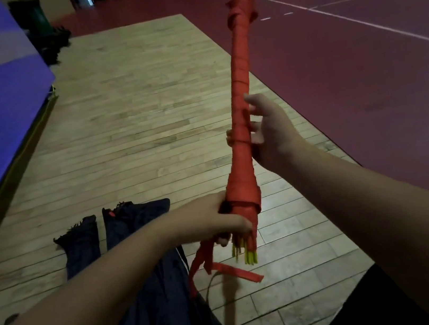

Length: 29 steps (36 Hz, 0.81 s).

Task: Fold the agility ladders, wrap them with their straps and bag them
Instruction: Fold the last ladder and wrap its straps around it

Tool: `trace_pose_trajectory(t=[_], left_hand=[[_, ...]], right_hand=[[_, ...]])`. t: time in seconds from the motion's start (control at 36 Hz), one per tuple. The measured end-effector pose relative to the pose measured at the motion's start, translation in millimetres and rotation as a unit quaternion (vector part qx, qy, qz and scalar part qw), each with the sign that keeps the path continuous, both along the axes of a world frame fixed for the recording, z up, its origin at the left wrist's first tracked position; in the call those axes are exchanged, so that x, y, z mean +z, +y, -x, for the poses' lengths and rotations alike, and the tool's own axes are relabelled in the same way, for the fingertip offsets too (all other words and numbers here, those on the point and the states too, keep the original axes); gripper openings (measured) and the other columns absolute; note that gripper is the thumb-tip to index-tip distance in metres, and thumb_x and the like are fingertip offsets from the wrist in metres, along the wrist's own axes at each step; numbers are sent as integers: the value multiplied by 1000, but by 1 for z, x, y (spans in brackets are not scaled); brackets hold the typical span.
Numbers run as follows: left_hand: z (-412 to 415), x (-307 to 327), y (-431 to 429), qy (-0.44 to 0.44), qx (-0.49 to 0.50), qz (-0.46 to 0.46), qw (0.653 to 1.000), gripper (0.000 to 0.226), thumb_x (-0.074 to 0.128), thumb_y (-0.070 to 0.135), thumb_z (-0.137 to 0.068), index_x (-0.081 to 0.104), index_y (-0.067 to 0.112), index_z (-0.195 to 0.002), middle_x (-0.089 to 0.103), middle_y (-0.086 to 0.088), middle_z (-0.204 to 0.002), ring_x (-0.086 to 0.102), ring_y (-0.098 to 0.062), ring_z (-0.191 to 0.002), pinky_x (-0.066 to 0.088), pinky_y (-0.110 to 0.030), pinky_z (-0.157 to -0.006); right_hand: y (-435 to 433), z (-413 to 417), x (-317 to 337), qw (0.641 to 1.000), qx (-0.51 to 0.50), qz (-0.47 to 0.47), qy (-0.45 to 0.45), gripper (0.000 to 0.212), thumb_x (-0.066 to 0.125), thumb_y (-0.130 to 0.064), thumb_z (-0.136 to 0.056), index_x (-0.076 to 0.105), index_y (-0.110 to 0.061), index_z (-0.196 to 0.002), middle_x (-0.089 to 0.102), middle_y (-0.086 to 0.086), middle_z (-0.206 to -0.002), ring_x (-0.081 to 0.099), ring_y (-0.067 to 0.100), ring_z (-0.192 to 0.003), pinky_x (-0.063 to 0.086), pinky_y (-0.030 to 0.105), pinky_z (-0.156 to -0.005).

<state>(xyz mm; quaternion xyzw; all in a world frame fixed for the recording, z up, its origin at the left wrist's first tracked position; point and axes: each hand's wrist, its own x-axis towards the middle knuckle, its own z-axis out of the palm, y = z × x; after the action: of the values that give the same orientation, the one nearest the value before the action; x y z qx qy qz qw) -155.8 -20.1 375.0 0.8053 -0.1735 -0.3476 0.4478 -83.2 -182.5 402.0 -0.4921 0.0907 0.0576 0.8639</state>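
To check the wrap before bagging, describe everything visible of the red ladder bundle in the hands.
The ladder bundle is a long, thin roll wound along its length in red webbing strap, held tilted with its far end raised. Yellow rung ends poke out of the near end, a few also at the far tip. The left hand grips the thicker near end; the right hand holds the middle. A loose strap tail hangs below, not yet wound.
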Motion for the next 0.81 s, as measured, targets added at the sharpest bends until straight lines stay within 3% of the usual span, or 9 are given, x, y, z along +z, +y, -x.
trace_pose_trajectory(t=[0.06,0.11,0.22,0.36,0.47,0.56,0.64,0.72,0.81], left_hand=[[-2,4,10,76,-18,110,991,57,78,35,-61,59,19,-113,71,1,-96,70,-12,-86,56,-23,-78],[1,4,14,138,-36,197,970,58,73,26,-54,59,9,-107,71,5,-84,69,-8,-76,54,-19,-70],[5,-2,10,187,-44,242,951,52,67,18,-52,58,2,-100,71,2,-76,68,-10,-67,55,-21,-65],[-3,-2,13,192,-39,154,968,53,70,21,-59,60,9,-110,71,-3,-90,67,-20,-82,57,-30,-76],[-6,-2,17,109,-14,-18,994,21,56,14,-97,62,7,-116,69,-7,-82,66,-20,-74,57,-32,-73],[-6,-9,12,29,3,-62,998,30,62,41,-95,61,14,-108,63,0,-76,62,-15,-66,55,-30,-68],[-2,-17,4,-95,11,-144,985,55,68,72,-73,60,31,-108,68,11,-91,67,-9,-81,58,-31,-79],[2,-20,-4,-203,12,-176,963,43,73,65,-75,58,35,-100,69,12,-91,66,-4,-83,58,-33,-83],[0,-9,-2,-108,10,-87,990,30,76,43,-83,58,27,-100,70,6,-85,65,-6,-70,57,-22,-68]], right_hand=[[-5,3,1,995,48,-89,-9,36,67,-33,-88,56,-6,-110,57,10,-84,54,26,-73,51,39,-74],[-2,10,2,984,118,-133,-9,32,63,-34,-91,57,-6,-107,59,11,-82,59,24,-71,55,33,-66],[14,20,0,967,178,-183,0,16,62,-19,-87,57,-5,-95,65,16,-81,68,23,-65,60,32,-60],[15,11,-6,984,166,-66,6,10,54,-11,-97,52,-8,-87,55,8,-69,53,13,-49,50,25,-47],[9,2,-15,992,73,92,-48,14,61,-4,-93,49,-8,-98,55,15,-71,55,22,-49,53,33,-50],[6,-6,-24,979,-17,189,-74,24,64,-6,-93,45,-10,-107,55,16,-82,58,24,-53,56,37,-54],[9,-10,-26,962,-57,260,-67,29,61,-15,-94,42,-10,-116,56,12,-92,64,21,-63,59,39,-60],[12,-11,-23,976,-48,209,-32,30,61,-18,-93,44,-8,-114,56,11,-93,64,22,-74,58,37,-65],[9,-8,-14,992,-30,120,-34,26,62,-18,-88,51,-2,-105,55,15,-89,63,25,-71,57,37,-64]])
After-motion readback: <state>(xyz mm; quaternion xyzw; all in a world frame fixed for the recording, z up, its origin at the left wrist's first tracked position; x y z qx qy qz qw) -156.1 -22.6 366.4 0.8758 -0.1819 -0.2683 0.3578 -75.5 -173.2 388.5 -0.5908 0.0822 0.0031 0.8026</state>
